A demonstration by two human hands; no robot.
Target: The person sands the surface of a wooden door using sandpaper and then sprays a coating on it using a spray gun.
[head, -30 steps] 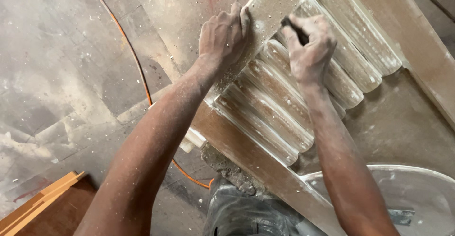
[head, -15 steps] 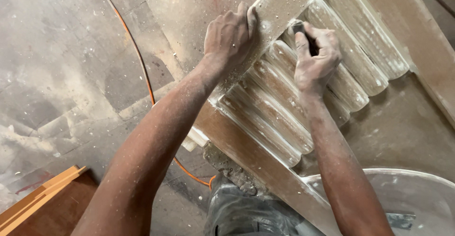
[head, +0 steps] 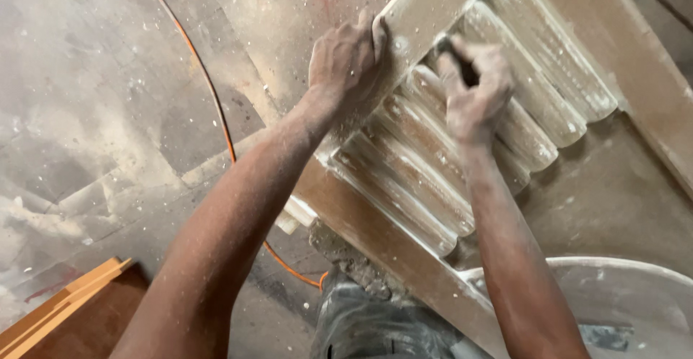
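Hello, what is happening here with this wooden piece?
A person is working on a dusty wooden panel with rounded ribs. The left hand presses on the flat frame edge and steadies it. The right hand grips a small dark tool against one rib. An orange cable runs over the dusty floor, and a white basin stands nearby.

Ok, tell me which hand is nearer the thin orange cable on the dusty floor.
Left. The left hand rests on the panel's edge, closer to the orange cable; the right hand is farther, over the slats.

Both dusty hands [head: 346, 59] [head: 476, 92] on ribbed wooden panel [head: 426, 157] (floor-level).
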